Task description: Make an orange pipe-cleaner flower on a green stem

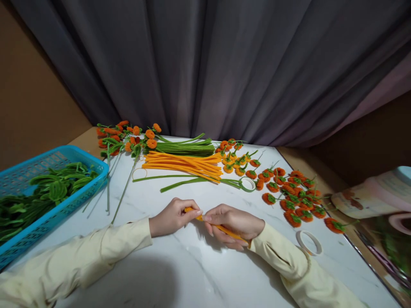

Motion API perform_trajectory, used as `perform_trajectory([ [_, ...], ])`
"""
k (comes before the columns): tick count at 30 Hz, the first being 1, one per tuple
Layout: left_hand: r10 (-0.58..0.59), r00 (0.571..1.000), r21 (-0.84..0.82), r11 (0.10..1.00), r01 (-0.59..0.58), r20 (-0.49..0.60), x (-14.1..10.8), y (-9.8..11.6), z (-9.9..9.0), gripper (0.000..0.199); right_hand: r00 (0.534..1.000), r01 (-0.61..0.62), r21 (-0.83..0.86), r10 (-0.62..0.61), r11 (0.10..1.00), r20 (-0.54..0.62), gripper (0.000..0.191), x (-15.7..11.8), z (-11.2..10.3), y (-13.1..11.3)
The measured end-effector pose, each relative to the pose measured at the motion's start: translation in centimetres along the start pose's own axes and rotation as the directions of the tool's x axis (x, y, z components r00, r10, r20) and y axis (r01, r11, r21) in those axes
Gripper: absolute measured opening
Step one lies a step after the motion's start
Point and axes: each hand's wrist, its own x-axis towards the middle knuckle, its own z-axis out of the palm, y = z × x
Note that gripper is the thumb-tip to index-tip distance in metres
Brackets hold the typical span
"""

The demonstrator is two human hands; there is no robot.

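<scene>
A dark grey pleated cloth curtain (pixel 199 64) is hanging behind your white, grey-veined tabletop (pixel 199 273), with a blue perforated plastic basket (pixel 48 220) standing at left. Over the tabletop's middle, your right hand (pixel 236 220) and left hand (pixel 171 217) are both pinching a thin, fuzzy orange strip (pixel 229 232) between them.

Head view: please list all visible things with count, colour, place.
Curtain: one, grey, back
Panels: two, brown, sides
Table: one, white, centre
Basket: one, blue, left
Leaves: many, green, in basket
Stemmed flowers: several, orange, left
Strips: many, green, back centre
Other strips: many, orange, centre
Loop: one, yellow, centre-left
Flower heads: many, orange, right
Rings: two, white, right
Roll: one, pinkish, right edge
Container: one, pale, right
Tools: count unclear, dark, right
Held piece: count unclear, orange, in hands
Sleeves: two, cream, arms
Left hand, right hand: two, bare, centre
</scene>
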Motion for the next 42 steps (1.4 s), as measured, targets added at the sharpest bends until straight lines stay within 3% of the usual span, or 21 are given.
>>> perform_trajectory([
  [10,-0.03,0.978,-0.221,0.972,0.077,0.205,0.2,-0.5,-0.4,0.033,0.998,-0.016,0.012,0.015,1.0,0.057,0.028,0.4,-1.1,0.5],
  [17,-0.103,0.95,-0.419,0.88,0.225,0.293,0.4,-0.1,-0.6,0.036,0.997,0.066,-0.052,-0.064,0.996,0.046,0.036,0.7,-1.2,1.2],
  [26,-0.111,0.963,-0.584,0.776,0.239,0.246,0.6,-0.6,-0.6,0.029,0.959,0.27,-0.084,-0.276,0.959,-0.071,0.041,1.6,-1.0,2.2],
  [36,-0.154,0.967,-0.709,0.658,0.254,0.203,0.9,-1.4,-0.4,0.029,0.905,0.382,-0.119,-0.397,0.916,-0.15,0.041,2.2,0.0,2.6],
  [42,-0.162,0.972,-0.765,0.6,0.234,0.171,1.0,-1.5,-0.2,0.026,0.859,0.331,-0.318,-0.423,0.888,-0.288,0.04,2.5,0.1,3.2],
])
